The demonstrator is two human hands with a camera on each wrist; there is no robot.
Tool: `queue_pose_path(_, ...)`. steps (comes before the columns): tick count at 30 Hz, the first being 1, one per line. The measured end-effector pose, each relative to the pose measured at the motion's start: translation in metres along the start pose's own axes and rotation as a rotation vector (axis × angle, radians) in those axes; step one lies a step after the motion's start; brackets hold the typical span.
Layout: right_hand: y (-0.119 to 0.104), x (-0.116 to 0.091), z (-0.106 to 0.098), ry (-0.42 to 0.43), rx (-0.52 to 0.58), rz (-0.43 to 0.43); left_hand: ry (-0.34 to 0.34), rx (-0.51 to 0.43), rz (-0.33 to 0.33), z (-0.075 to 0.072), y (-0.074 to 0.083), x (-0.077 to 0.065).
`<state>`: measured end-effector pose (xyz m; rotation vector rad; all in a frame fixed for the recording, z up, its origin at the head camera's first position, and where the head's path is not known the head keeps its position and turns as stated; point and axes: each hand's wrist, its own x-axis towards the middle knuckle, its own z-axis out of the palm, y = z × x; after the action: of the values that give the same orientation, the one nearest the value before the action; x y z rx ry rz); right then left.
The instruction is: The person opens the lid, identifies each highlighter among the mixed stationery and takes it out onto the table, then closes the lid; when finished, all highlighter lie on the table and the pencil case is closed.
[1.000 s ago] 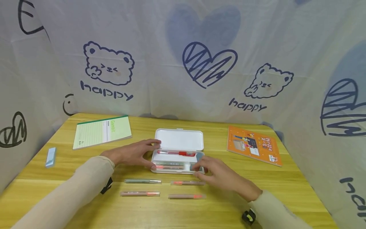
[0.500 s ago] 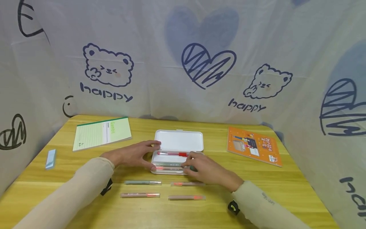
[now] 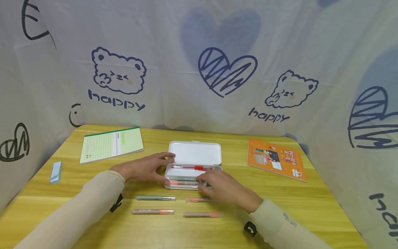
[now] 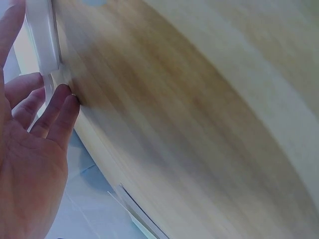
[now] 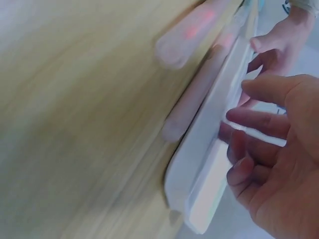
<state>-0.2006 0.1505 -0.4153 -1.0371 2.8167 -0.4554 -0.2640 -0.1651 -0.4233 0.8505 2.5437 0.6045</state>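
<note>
A white pencil case (image 3: 195, 152) stands open on the table, its lid tipped back. Inside it lie a red gel pen (image 3: 186, 167) behind and, in the front compartment, a grey-green pen (image 3: 181, 178) and a brownish pen (image 3: 186, 183). My left hand (image 3: 144, 168) holds the case's left end, thumb at the front corner and fingers by the lid. My right hand (image 3: 225, 188) is over the case's front right part, covering the pens' right ends. In the right wrist view its thumb and forefinger (image 5: 254, 119) are apart, with nothing visible between them.
In front of the case lie several capped pens, among them a grey-green one (image 3: 155, 198) and a brownish one (image 3: 152, 211). A green notebook (image 3: 110, 145) lies back left, an orange booklet (image 3: 276, 159) back right. A pale blue block (image 3: 55, 172) is far left.
My right hand has moved left from the case's right end to over the pens in its front compartment, then stayed nearly still. The left hand has not visibly moved.
</note>
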Motion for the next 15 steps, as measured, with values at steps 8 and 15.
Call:
queue_pose_path(8, -0.012, 0.003, 0.003, 0.111, 0.046, 0.089, 0.004, 0.006, 0.001, 0.0, 0.001, 0.0)
queue_pose_path(15, -0.011, 0.01, 0.002, 0.18, 0.073, 0.138, 0.002, 0.013, 0.006, 0.0, -0.001, 0.0)
